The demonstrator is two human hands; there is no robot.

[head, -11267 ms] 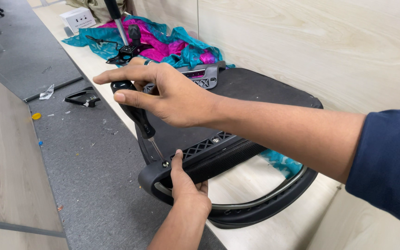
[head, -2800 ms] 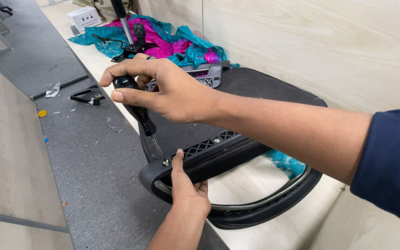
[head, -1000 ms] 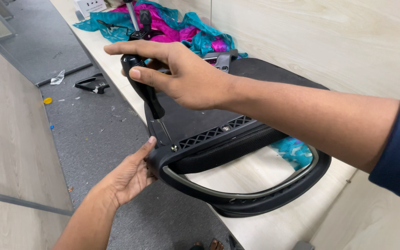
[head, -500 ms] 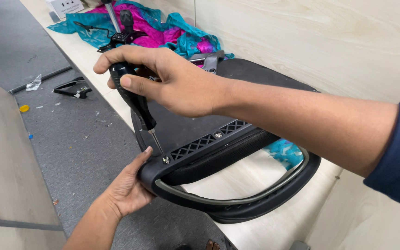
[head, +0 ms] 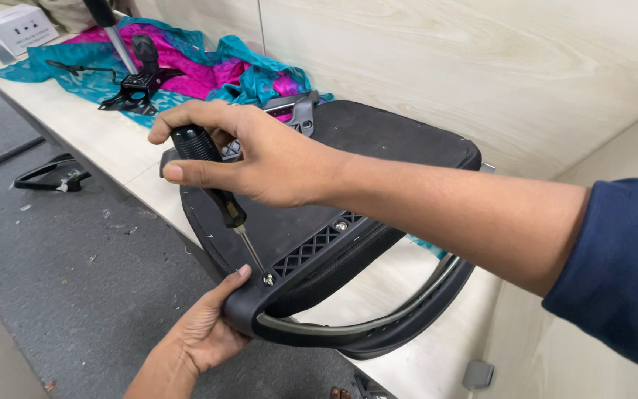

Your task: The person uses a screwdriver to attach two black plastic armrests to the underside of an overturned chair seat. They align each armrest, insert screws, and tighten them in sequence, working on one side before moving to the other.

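My right hand (head: 260,151) grips the black handle of a screwdriver (head: 212,181), whose tip sits in a screw (head: 267,278) on a black chair armrest bracket. The upturned black chair seat (head: 385,148) lies on a pale wooden ledge, with the looped armrest (head: 378,329) hanging over the edge. My left hand (head: 204,332) holds the near corner of the armrest from below, thumb close to the screw.
A teal and pink cloth (head: 208,70) lies farther back on the ledge (head: 112,148) with a black chair mechanism (head: 138,81) and a metal rod on it. A white box (head: 20,28) stands at the far end. A black part (head: 49,174) lies on the grey carpet (head: 75,281).
My left hand shifted from on top of the armrest to gripping its near corner from below. The screwdriver stays on the screw; the view has moved a little.
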